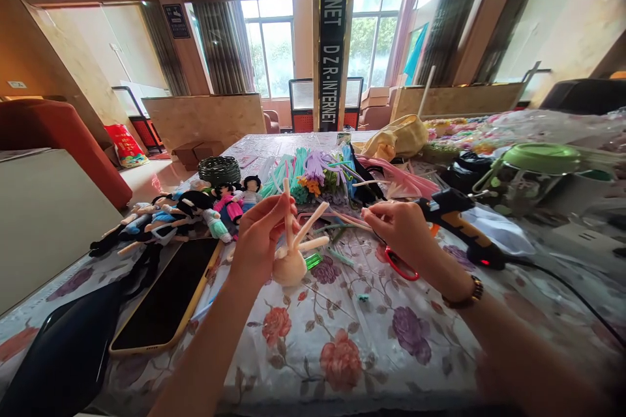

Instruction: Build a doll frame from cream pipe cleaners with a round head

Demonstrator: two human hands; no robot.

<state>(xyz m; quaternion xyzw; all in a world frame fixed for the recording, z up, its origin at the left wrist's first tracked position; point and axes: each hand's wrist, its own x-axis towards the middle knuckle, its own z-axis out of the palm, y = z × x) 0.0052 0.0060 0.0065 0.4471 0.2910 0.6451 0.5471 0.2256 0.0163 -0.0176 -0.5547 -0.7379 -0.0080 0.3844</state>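
My left hand [257, 238] is closed around a beige pipe-cleaner doll piece [289, 267], a round ball with several fuzzy stems sticking out of its top. The ball hangs just above the flowered tablecloth, beside a small green transparent block [317, 261]. To the right, my right hand [403, 231] has thumb and fingers pinched together; whatever is between the tips is too small to name. Red-handled scissors [402, 266] lie beneath that hand. Behind its wrist is a black and orange glue gun [454, 218] with a red light glowing and a cord running right.
Bundles of coloured pipe cleaners [306, 176] lie ahead. Several finished dolls [171, 215], a phone [169, 296] and a dark glossy object [63, 345] occupy the left. A dark woven basket [219, 170] stands farther back. At right are a green-lidded container [540, 159] and plastic-wrapped flowers [460, 127].
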